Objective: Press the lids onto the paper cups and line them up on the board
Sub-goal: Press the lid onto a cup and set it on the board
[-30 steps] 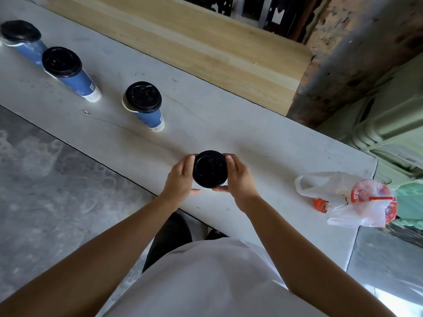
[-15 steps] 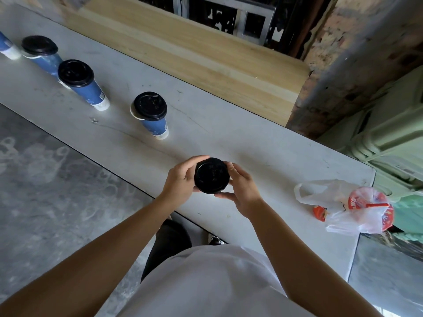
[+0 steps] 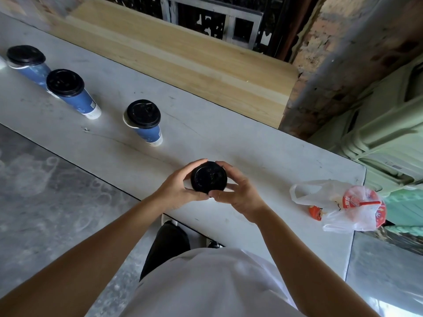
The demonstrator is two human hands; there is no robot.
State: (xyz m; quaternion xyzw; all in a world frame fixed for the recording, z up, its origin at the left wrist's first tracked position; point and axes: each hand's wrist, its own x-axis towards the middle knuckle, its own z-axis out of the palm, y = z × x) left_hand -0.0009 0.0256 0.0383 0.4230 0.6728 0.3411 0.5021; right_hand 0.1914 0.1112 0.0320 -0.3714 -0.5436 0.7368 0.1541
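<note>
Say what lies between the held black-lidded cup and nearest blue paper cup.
Only bare grey board between held cup and blue cup; head view.

Left hand and right hand clasp the black lid near the desk front edge; three lidded cups stand leftward.

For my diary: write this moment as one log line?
step: lid pressing | left hand: grips lid | right hand: grips lid | row: three lidded cups | aside: bag

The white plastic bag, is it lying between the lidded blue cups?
No, the plastic bag lies near the board's right end, past the right hand.
</note>
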